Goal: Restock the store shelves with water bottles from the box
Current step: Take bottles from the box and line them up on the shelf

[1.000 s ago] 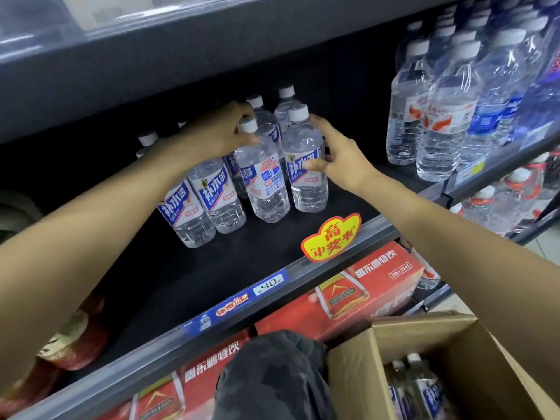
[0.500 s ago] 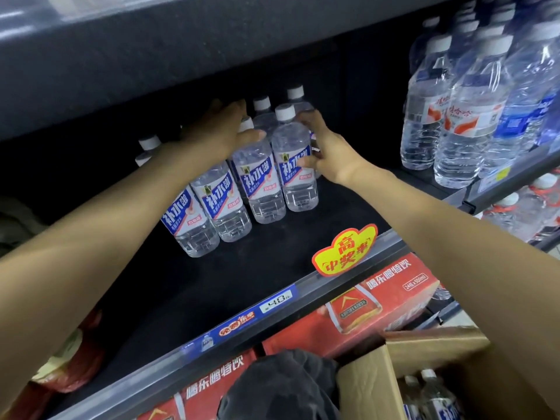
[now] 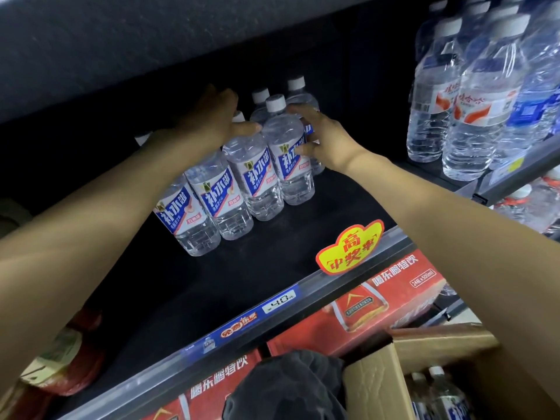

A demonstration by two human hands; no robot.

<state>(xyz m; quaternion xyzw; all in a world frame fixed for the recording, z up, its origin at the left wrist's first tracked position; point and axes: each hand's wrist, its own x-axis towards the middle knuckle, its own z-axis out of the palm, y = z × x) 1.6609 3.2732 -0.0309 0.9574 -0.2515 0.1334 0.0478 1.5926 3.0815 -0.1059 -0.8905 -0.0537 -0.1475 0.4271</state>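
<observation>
Several clear water bottles with blue-and-white labels stand in a slanting row on the dark shelf (image 3: 272, 268). My left hand (image 3: 212, 119) rests over the top of the second bottle from the right (image 3: 254, 174), thumb across its shoulder. My right hand (image 3: 321, 134) is wrapped round the right side of the rightmost front bottle (image 3: 288, 153), which stands upright on the shelf. More of the same bottles (image 3: 298, 92) stand behind them. The cardboard box (image 3: 381, 386) at the bottom right holds a few more bottles (image 3: 442, 392).
The shelf above (image 3: 151, 50) hangs low over the bottles. Larger water bottles (image 3: 472, 110) fill the neighbouring shelf on the right. A yellow promo tag (image 3: 351, 247) and price strip (image 3: 272, 307) edge the shelf. Red drink cartons (image 3: 394, 301) sit below; red packages (image 3: 69, 368) lie at lower left.
Both hands have pushed the two front bottles further back on the shelf, upright against the others. The camera has moved closer.
</observation>
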